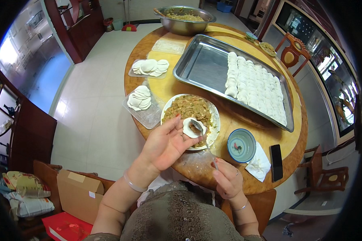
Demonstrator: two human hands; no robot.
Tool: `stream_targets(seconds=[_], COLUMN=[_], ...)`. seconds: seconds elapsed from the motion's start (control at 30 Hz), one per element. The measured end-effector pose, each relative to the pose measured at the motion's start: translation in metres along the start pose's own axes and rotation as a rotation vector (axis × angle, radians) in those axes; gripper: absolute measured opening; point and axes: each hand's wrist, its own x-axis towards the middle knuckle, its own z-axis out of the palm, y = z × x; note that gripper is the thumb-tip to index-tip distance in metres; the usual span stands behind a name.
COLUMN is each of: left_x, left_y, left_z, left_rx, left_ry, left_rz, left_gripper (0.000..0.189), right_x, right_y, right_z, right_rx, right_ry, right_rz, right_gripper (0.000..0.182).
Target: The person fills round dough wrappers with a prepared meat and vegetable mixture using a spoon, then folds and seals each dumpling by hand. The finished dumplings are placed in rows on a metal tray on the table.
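Observation:
My left hand point(169, 144), palm up, holds a round dumpling wrapper point(186, 130) on its fingers. My right hand point(228, 177) grips the handle of a metal spoon point(197, 125), whose bowl rests on filling in the wrapper. Beneath the wrapper stands a white plate point(214, 116) of minced filling point(185, 106). Stacked wrappers lie on two clear plastic trays, one stack point(139, 98) left of the plate and another point(150, 67) behind it. Rows of filled dumplings point(255, 81) cover the right part of a large metal tray point(199, 81).
A blue-rimmed bowl point(242, 145), a white tissue point(259, 164) and a black phone point(276, 162) lie on the round table's right side. At the far edge stands a steel basin point(184, 27) of filling. An open cardboard box point(80, 192) sits at lower left.

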Motion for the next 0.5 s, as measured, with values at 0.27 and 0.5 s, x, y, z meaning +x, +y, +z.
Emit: stream_targets(seconds=[0.27, 0.5], left_x=[0.002, -0.009], left_y=[-0.002, -0.003], left_z=[-0.005, -0.002], left_rx=[0.036, -0.035], left_ry=[-0.026, -0.022], left_rz=[-0.015, -0.034], left_gripper=[0.039, 0.041], right_x=[0.002, -0.025], right_y=[-0.006, 0.003], right_z=[-0.012, -0.050], right_rx=[0.187, -0.143], right_ry=[0.511, 0.548], right_rz=[0.356, 0.700], right_gripper=[0.020, 0.021])
